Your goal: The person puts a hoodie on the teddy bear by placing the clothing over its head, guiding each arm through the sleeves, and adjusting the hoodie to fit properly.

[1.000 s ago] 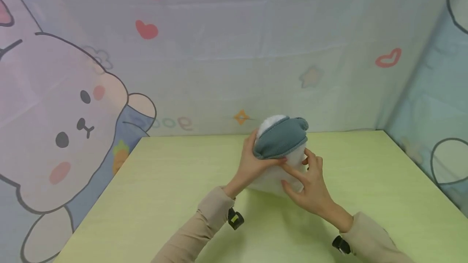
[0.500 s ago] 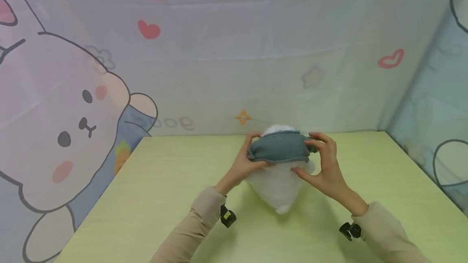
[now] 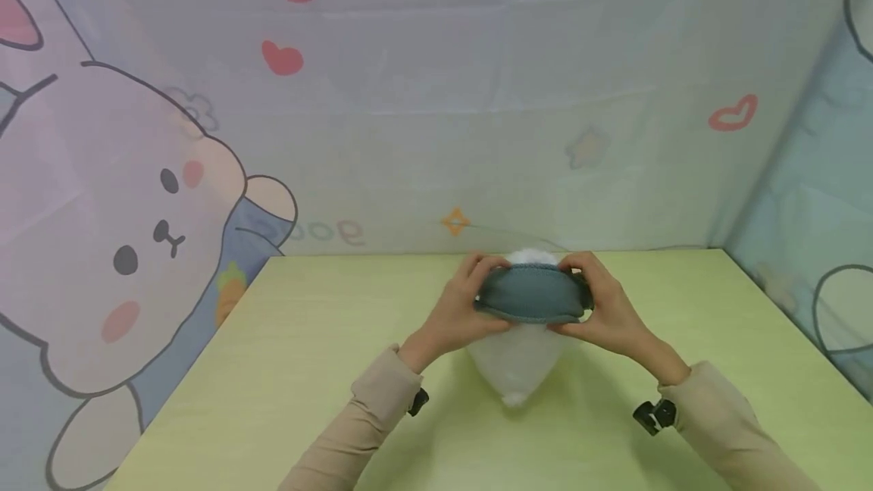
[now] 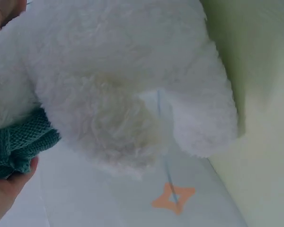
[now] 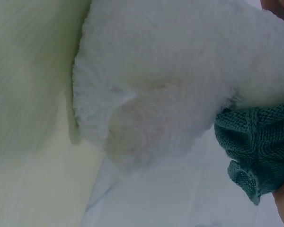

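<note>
A white fluffy plush toy [image 3: 516,366] stands on the table with its narrow end, tipped by a small tuft, toward me. Around its upper part sits a teal knitted band [image 3: 534,294], with white fur showing above and below it. My left hand [image 3: 453,314] grips the band's left end, fingers bent over the top edge and thumb underneath. On the other side, my right hand [image 3: 611,317] holds the right end the same way. Both wrist views show bunched knit [image 4: 21,142] beside the fur; the right wrist view shows the knit [image 5: 262,142] gathered into a flap. The toy's far side is hidden in the head view.
The pale green table [image 3: 307,370] extends on both sides of the toy. Behind it hangs a printed cloth backdrop [image 3: 423,112] with hearts and a large rabbit [image 3: 143,226] at the left.
The tilted toy has come upright and turned, with its tufted end now toward me. My right hand has moved from the lower fur up to the band's right end. The band now lies level.
</note>
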Demonstrator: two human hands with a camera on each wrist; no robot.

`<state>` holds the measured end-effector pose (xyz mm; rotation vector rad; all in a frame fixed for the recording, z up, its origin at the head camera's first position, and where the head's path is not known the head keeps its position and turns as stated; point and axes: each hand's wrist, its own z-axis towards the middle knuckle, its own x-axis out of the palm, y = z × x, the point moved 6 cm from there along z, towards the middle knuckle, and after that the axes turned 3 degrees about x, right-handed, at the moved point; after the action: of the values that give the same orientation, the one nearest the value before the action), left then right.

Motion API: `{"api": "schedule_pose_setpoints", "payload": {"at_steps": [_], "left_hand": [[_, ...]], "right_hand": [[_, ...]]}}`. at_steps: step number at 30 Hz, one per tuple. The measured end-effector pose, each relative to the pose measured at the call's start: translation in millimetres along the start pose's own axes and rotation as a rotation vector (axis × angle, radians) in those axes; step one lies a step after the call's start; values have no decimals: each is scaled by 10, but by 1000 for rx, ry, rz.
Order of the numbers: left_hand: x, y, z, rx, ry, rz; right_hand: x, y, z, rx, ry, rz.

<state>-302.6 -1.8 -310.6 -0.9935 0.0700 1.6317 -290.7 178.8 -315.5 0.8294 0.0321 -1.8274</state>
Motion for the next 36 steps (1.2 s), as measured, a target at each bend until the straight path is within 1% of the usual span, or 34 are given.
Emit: {"api": "schedule_pose_setpoints", "payload": {"at_steps": [2,4,7,9,11,14,16,20,22,24,27,30,32,34,36], "left_hand": [[7,-44,12,33,30,32],[17,-66,22,43,53,69],[31,-87,34,45,57,141],[49,-98,39,54,51,213],[60,-119,37,78,30,289],[76,-163,28,134,-16,394],[81,-196,22,176,-55,441],[90,-240,15,237,-117,500],[85,-256,11,253,-141,539],[65,-271,4,258,-169,582],[34,-299,0,263,-203,642],[16,-319,-4,266,-223,660],[14,-333,-15,278,-235,658],[13,-345,-35,297,-255,646],[11,-357,-58,319,-275,634]], "right_hand": [[5,5,2,-25,-26,28],[16,-4,4,-52,-51,67],[38,-25,3,-68,-73,118],[52,-24,0,-59,-76,118],[57,-8,-1,-41,-75,92],[58,19,-7,-24,-88,0],[51,35,-8,-19,-107,-58],[28,85,-8,-62,-172,-164],[16,120,-3,-94,-196,-198],[8,145,-2,-117,-201,-218],[3,168,7,-123,-162,-196],[-2,185,17,-118,-90,-152],[-4,204,22,-113,-28,-128],[-9,235,15,-122,27,-146],[-9,271,0,-143,80,-197]]}}
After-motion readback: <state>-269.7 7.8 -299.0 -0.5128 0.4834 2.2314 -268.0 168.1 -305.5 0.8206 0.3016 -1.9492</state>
